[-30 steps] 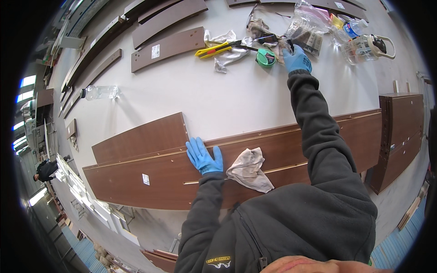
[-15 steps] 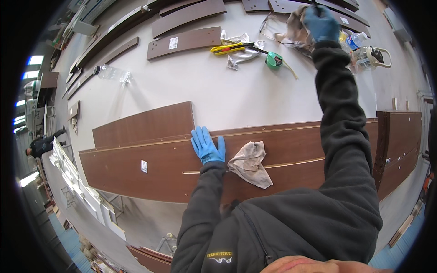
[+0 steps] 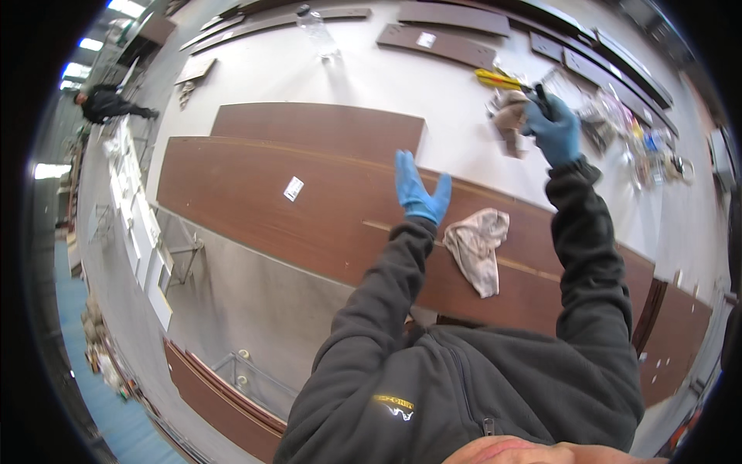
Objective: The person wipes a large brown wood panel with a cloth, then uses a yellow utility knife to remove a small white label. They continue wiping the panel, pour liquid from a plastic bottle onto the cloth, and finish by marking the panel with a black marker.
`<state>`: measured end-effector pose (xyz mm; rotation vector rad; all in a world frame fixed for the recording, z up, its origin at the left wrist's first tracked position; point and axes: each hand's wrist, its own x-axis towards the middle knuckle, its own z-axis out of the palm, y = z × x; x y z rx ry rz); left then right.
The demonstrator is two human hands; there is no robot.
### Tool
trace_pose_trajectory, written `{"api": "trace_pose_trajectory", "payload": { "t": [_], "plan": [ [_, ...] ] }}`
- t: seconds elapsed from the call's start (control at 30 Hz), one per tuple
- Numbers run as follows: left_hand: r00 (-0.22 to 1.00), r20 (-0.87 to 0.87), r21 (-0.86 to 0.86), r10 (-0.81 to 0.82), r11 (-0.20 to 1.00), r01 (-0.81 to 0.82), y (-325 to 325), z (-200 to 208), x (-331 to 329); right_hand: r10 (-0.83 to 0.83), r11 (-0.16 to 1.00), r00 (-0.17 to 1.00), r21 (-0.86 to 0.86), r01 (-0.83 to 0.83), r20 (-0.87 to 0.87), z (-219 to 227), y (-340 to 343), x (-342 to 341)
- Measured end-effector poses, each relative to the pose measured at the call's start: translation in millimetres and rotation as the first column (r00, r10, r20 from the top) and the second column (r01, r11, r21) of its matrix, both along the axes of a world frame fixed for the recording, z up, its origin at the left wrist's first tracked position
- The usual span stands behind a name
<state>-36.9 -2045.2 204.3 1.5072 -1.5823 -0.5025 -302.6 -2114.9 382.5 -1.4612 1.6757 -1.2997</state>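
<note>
My left hand (image 3: 421,192), in a blue glove, rests with fingers spread on the long brown board (image 3: 309,209) near its far edge. A crumpled pale rag (image 3: 478,246) lies on that board to the right of this hand. Further off, my gloved right hand (image 3: 555,133) is closed around a black, stick-like tool (image 3: 544,102); its exact kind is blurred. A beige-brown cloth (image 3: 510,122) hangs right beside those fingers, and I cannot tell if they grip it too. Just beyond is a yellow utility knife (image 3: 497,80).
A shorter brown board (image 3: 317,127) lies behind the long one. A clear bottle (image 3: 318,32) stands at the far side, and more bottles (image 3: 653,158) at right. Dark strips (image 3: 437,46) line the back. Another person (image 3: 112,104) is at far left.
My right hand has come back from the far side toward me, with the black tool and the beige cloth beside it. The view has turned, and the left hand's fingers have spread wider.
</note>
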Motion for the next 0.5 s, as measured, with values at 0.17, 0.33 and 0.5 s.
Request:
{"api": "trace_pose_trajectory", "payload": {
  "t": [0.17, 0.33, 0.5],
  "plan": [
    [0.986, -0.138, -0.082, -0.093, 0.993, 0.083, 17.4, 49.4, 50.4, 0.026, 0.991, 0.927, 0.115, -0.074, 0.375, 15.9, 53.6, 66.9],
    [0.968, -0.015, -0.201, -0.252, 0.949, 0.244, 37.5, 65.7, 57.4, 0.095, 0.961, 0.898, 0.194, -0.195, 0.429, 24.9, 111.2, 113.4],
    [0.855, -0.388, -0.141, -0.345, 0.939, 0.315, 23.8, 1.0, 70.3, 0.570, 0.654, 0.752, 0.370, -0.660, 0.332, -19.3, 147.5, 134.0]
  ]
}}
